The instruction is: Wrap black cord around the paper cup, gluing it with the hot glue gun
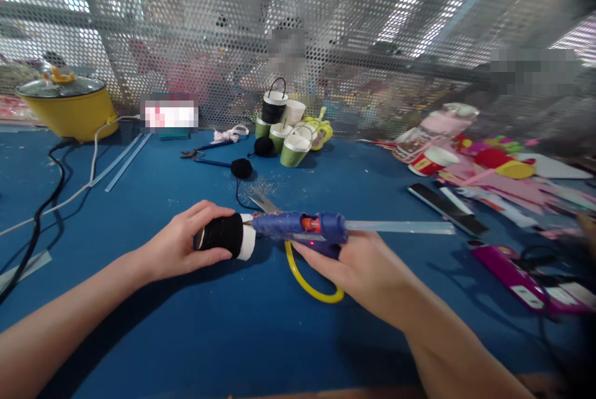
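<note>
My left hand (186, 241) is closed around a small paper cup (222, 239) wrapped in black yarn, lying on its side with its bare white end toward the right. My right hand (358, 265) grips a blue hot glue gun (298, 227) with a clear glue stick (400, 226) out of its back. The gun's nozzle is at the cup's white edge; whether it touches I cannot tell. Under the gun lie scissors with yellow handles (310, 284), their blades partly showing behind it. A black yarn strand runs from a small ball of yarn (241, 168) toward the scissors.
Several small cups (295, 147) stand at the back by the perforated metal screen (223, 45). Pliers (205, 149) lie left of them. A yellow pot (69, 110) with cords is far left. At right are a phone (442, 205), a purple power strip (510, 278) and pink craft materials.
</note>
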Demonstrator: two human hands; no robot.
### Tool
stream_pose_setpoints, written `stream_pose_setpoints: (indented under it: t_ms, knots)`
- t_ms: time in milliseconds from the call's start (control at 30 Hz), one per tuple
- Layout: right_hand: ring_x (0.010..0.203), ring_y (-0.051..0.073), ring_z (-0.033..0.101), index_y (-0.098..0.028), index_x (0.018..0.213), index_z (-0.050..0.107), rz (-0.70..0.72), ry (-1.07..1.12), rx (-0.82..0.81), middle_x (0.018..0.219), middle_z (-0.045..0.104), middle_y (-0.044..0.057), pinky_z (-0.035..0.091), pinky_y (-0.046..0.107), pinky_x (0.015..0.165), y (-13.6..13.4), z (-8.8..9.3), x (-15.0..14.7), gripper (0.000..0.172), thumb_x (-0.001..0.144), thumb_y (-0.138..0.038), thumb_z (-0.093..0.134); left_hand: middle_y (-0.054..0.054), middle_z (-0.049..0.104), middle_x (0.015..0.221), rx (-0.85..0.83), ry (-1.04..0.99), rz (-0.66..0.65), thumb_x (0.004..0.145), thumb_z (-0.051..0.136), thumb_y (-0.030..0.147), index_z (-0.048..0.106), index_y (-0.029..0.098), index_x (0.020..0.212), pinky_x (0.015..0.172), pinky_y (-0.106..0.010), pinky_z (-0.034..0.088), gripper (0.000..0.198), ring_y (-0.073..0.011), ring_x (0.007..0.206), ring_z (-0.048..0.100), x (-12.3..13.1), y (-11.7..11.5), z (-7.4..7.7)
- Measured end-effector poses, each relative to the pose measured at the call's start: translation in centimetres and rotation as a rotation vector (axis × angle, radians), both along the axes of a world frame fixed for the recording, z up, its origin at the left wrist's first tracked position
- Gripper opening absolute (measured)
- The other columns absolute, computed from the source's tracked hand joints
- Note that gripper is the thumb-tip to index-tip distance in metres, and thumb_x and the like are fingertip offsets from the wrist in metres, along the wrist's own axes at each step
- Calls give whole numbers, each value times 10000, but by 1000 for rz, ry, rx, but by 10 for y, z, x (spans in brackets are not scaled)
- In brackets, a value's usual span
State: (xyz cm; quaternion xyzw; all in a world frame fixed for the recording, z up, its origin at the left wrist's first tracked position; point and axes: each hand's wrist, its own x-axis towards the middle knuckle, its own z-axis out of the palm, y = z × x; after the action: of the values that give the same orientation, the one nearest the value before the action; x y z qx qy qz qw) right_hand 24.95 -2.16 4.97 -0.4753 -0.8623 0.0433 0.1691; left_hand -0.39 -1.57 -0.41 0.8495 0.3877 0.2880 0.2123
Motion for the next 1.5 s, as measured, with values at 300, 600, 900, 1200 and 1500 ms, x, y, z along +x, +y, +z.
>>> stream_pose_setpoints:
  t_ms: [300, 600, 900, 1200, 1500]
  knots:
    - [495, 142, 570, -165, 676, 647, -32, 11, -64, 568, 631, 30, 431, 225, 467, 2, 5, -4, 162, 758, -219, 518, -104, 494, 1093, 66, 26, -46, 780, 572, 312, 408, 194, 1178, 836, -340, 451, 446, -210, 994, 506, 0, -1, -3]
    - [538, 160, 583, -182, 784, 661, 4, 47, -84, 582, 628, 30, 452, 243, 522, 2, 7, -3, 168, 762, -223, 500, -110, 478, 1125, 91, 60, -59, 785, 566, 314, 405, 188, 1185, 865, -336, 443, 449, -211, 1030, 496, 0, -2, -1]
    - [535, 156, 570, -168, 658, 617, -46, 38, -135, 575, 612, 31, 443, 250, 531, 2, 6, -5, 181, 769, -233, 490, -116, 465, 1146, 97, 69, -68, 789, 563, 316, 396, 203, 1197, 867, -360, 449, 455, -220, 1043, 493, 0, -3, -2]
    - [465, 138, 532, -179, 660, 624, -35, 29, -117, 541, 603, 17, 424, 240, 484, 1, 6, -3, 163, 759, -231, 505, -112, 472, 1135, 92, 55, -66, 788, 566, 310, 402, 192, 1190, 869, -344, 441, 450, -211, 1040, 490, 0, -2, -2]
    - [553, 150, 588, -175, 704, 643, -5, 68, -134, 625, 649, 27, 449, 243, 532, -4, 7, -2, 184, 773, -232, 482, -87, 537, 1041, 17, 1, 6, 779, 572, 328, 438, 190, 1151, 779, -319, 458, 419, -195, 924, 531, 1, -1, -1]
